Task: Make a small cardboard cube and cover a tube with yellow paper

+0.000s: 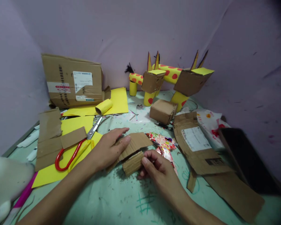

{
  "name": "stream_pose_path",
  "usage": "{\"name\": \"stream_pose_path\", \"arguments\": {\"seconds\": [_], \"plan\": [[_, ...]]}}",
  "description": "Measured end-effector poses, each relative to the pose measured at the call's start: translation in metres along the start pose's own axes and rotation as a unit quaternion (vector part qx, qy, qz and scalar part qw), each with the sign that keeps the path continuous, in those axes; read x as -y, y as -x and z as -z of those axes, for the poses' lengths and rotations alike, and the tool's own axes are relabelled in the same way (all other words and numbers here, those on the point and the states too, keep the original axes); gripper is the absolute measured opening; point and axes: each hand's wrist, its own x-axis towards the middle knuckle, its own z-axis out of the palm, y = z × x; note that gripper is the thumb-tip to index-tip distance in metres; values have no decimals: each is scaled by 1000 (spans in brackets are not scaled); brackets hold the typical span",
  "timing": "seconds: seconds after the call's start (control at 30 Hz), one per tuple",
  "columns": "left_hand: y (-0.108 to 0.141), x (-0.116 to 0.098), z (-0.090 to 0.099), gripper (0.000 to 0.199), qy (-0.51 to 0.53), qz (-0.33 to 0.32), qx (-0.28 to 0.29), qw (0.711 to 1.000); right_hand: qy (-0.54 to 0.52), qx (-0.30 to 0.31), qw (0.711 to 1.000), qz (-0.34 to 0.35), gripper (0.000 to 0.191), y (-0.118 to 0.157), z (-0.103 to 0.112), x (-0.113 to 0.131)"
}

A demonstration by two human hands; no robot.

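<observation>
My left hand point(111, 148) lies over the left end of a bent cardboard piece point(137, 142), thumb and fingers apart, touching it. In my right hand point(155, 165), a small folded cardboard strip point(132, 163) is pinched at its right end between thumb and fingers. The strip is just in front of the larger piece, near the table's middle. Brown crumbs lie beneath it. Scissors with red handles point(69, 154) rest to the left on yellow paper point(84, 123), beside a small cardboard rectangle point(73, 137).
Two spotted cardboard animals point(153, 82) stand at the back, near a small box point(163, 111). A large carton point(72, 82) is back left. Cardboard point(201, 156) and a dark phone-like slab point(248, 162) lie right. A white rounded object point(9, 184) is front left.
</observation>
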Motion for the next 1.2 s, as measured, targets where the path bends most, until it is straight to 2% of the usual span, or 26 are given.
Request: {"name": "stream_pose_path", "arguments": {"seconds": [0.13, 0.3, 0.5, 0.63, 0.8, 0.93, 1.2], "plan": [[-2, 2, -6, 55, 58, 7, 42, 997, 26, -13, 1000, 8, 24, 2, -1, -1], [-1, 3, -4, 51, 86, 12, 48, 995, 40, -22, 999, 30, 20, 3, -3, -4], [-3, 3, -5, 47, 88, 6, 46, 995, 35, -25, 999, 21, 18, 2, -3, -5], [-3, 2, 3, 53, 46, -11, 59, 997, 46, -24, 999, 10, 17, 3, -3, -4], [6, -3, 20, 78, -47, -65, 138, 987, 43, -22, 999, 7, 17, 3, -3, -4], [16, -3, 24, 95, -95, -82, 186, 975, 36, -27, 999, 4, 18, 3, -3, -2], [24, 1, 18, 86, -95, -64, 173, 978, 21, -33, 999, 6, 18, 5, -5, -1]]}}
